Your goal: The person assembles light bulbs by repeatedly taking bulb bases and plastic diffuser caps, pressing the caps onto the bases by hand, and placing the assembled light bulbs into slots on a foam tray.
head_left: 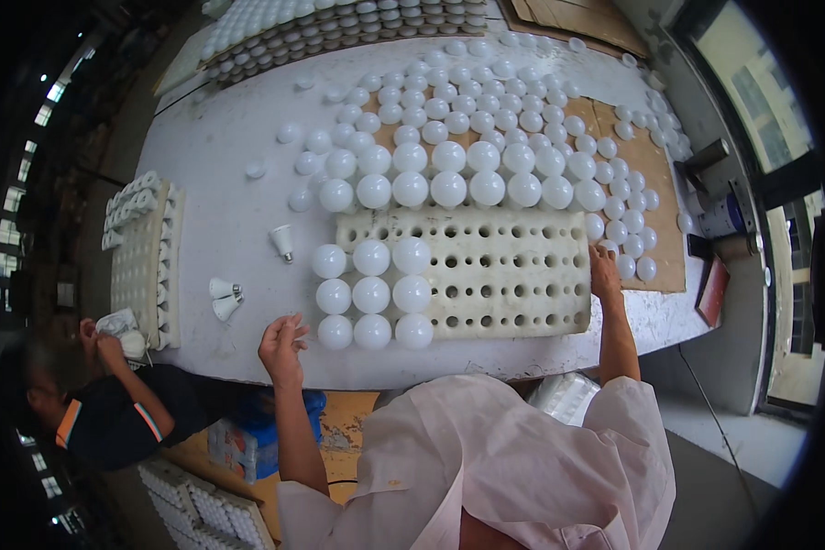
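Observation:
A cream foam tray (486, 275) with rows of round holes lies in front of me. White round-domed bulbs (370, 295) cover its left part in a small block, and its right part shows bare holes. My left hand (284, 350) hovers just left of the front bulbs, fingers loosely bent and apart, with nothing visible in it. At the tray's right end, my right hand (604, 271) has its fingers curled against the edge; the fingertips are partly hidden. Two rows of larger white domes (448, 189) stand right behind the tray.
Many loose white domes (509, 119) spread over the table and a cardboard sheet (665, 247). Three bulbs with bases (281, 243) lie at left. Stacked trays (339, 37) stand at the back. A co-worker (124, 403) handles something white beside another tray (142, 266).

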Demonstrator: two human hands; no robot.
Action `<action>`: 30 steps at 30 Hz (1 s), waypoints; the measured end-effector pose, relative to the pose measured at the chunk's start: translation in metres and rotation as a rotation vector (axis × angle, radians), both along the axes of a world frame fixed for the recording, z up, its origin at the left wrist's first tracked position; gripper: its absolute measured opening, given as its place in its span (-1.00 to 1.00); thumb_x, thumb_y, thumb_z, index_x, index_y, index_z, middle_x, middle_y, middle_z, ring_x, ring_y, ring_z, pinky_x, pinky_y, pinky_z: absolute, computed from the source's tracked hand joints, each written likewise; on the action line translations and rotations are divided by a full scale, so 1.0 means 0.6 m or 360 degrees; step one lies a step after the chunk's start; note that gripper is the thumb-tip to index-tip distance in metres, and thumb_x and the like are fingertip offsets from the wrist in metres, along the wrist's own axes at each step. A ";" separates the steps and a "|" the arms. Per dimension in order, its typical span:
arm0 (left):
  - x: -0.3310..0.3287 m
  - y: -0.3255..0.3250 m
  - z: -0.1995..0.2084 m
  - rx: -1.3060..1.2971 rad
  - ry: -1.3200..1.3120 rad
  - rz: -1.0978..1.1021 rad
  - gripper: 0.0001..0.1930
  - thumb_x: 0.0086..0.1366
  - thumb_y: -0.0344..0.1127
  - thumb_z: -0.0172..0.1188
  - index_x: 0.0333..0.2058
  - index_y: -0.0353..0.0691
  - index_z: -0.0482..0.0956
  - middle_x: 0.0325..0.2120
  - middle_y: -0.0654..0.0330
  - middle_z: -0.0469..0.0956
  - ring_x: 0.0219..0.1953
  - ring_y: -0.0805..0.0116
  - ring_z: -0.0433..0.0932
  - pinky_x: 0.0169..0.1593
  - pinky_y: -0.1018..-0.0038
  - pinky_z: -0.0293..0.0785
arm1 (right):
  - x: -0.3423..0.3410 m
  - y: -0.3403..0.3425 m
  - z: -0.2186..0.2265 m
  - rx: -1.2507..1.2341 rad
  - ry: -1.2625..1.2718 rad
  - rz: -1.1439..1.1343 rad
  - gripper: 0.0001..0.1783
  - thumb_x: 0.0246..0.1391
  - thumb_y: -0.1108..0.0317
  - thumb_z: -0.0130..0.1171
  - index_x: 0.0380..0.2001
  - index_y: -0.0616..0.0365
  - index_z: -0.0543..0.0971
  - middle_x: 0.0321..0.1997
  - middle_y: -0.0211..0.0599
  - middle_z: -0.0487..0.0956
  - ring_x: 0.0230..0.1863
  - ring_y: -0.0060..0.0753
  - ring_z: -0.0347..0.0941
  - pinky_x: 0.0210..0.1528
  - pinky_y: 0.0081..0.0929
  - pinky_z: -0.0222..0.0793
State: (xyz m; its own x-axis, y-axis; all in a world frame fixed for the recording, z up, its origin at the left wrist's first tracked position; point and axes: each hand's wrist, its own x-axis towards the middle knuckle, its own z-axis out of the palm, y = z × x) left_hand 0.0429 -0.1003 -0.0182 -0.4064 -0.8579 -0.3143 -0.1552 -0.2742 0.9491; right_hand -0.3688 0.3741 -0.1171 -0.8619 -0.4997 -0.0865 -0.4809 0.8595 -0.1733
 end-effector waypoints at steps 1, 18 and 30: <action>-0.006 -0.022 -0.011 -0.0089 -0.0082 -0.0014 -0.75 0.27 -0.35 0.11 -0.14 -0.36 0.45 -0.18 -0.03 0.57 -0.33 0.34 0.60 -0.47 0.60 0.42 | -0.007 0.006 -0.008 0.0022 -0.0004 0.0049 -0.45 -0.11 0.49 0.11 0.05 0.03 0.37 0.05 -0.06 0.40 0.03 0.14 0.29 0.05 -0.09 0.29; -0.189 -0.341 -0.327 -0.1055 -0.1412 -0.0043 -0.35 -0.10 0.04 0.38 -0.23 -0.48 0.52 -0.22 -0.15 0.50 -0.14 -0.09 0.51 -0.06 0.17 0.43 | 0.253 -0.118 0.129 -0.2371 -0.1091 -0.0978 -0.12 -0.15 0.63 0.18 0.27 0.05 0.07 0.03 -0.20 0.34 -0.04 -0.26 0.41 0.00 -0.30 0.47; -0.113 -0.174 -0.072 0.0019 0.0496 -0.0101 -0.50 0.18 -0.32 0.14 0.04 -0.48 0.30 0.03 -0.06 0.42 -0.21 0.29 0.58 -0.35 0.56 0.45 | 0.276 -0.260 0.180 -0.2591 -0.1950 -0.0086 0.00 -0.32 0.32 0.50 0.20 -0.02 0.14 0.06 -0.10 0.39 -0.09 -0.20 0.48 -0.19 -0.36 0.52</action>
State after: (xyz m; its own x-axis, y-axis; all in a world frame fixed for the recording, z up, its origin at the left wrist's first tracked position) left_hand -0.0250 -0.2045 -0.0614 -0.5373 -0.8248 -0.1760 0.1257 -0.2847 0.9504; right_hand -0.2034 0.2182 -0.0092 -0.7251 -0.6806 -0.1053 0.4785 -0.3878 -0.7878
